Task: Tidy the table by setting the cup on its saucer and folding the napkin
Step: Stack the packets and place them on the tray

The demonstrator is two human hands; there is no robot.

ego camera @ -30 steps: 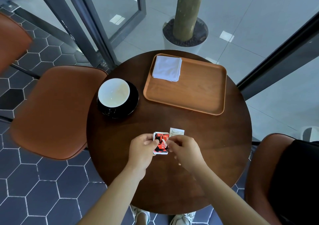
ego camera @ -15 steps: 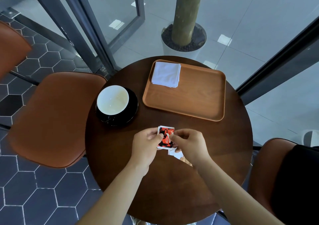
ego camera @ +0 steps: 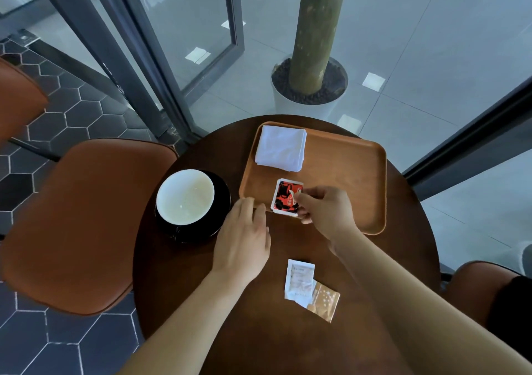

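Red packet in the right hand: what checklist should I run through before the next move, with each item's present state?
1. Red packet pinched in the right hand: ok.
2. Red packet already resting on the tray, not held above it: cannot tell.
3. Left hand free, open beside the tray's near corner: ok.
4. Cup sitting on its saucer: ok.
5. Napkin folded, lying on the tray: ok.
6. Table cleared of loose sachets: not ok; a white sachet and a tan sachet lie on it.
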